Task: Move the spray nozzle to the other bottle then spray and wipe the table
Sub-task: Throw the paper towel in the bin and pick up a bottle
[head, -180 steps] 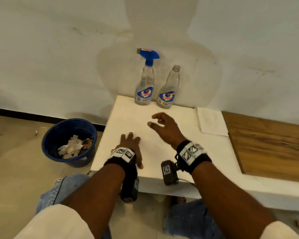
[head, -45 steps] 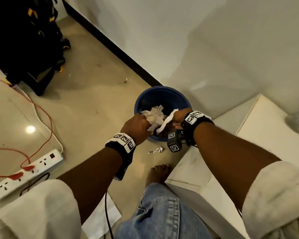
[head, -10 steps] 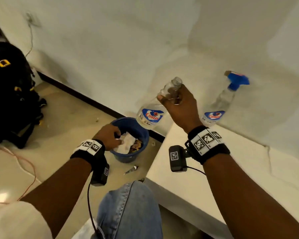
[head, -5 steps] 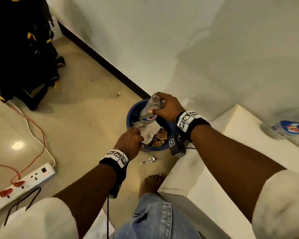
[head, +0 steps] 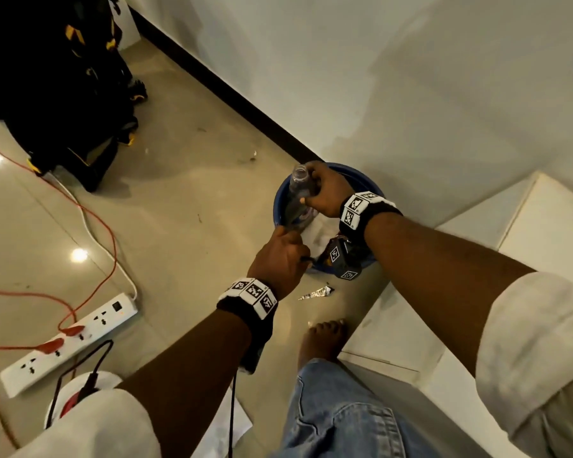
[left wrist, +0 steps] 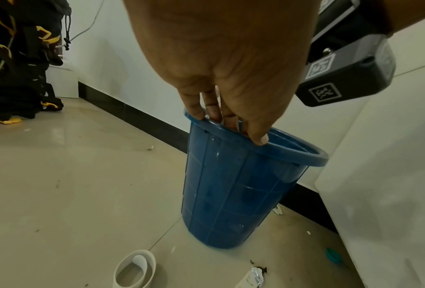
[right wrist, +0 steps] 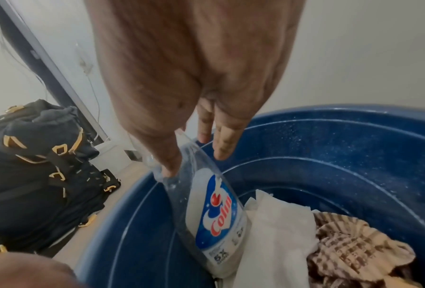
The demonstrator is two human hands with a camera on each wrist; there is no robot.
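Observation:
A clear nozzle-less bottle point(head: 297, 196) with a blue Colin label point(right wrist: 213, 214) stands tilted, base down, inside the blue bin point(head: 354, 183), against white tissue point(right wrist: 275, 233). My right hand point(head: 321, 193) grips its neck and shoulder from above, thumb point(right wrist: 168, 167) pressed on the clear plastic. On the bin's near side, my left hand point(head: 283, 256) pinches the rim point(left wrist: 292, 155), with its fingers point(left wrist: 211, 115) inside and the thumb outside. The bottle with the blue spray nozzle is out of view.
The white table point(head: 549, 233) is at the right, beside the bin. Crumpled brown paper point(right wrist: 354, 243) lies in the bin. On the floor are a foil wrapper point(head: 316, 293), a power strip point(head: 70, 338) with orange cables, a black backpack point(head: 57, 94) and my bare foot point(head: 325, 338).
My right hand has carried the bottle from the table side down into the bin. My left hand has shifted from the tissue to the bin's rim. The spray bottle has left the head view.

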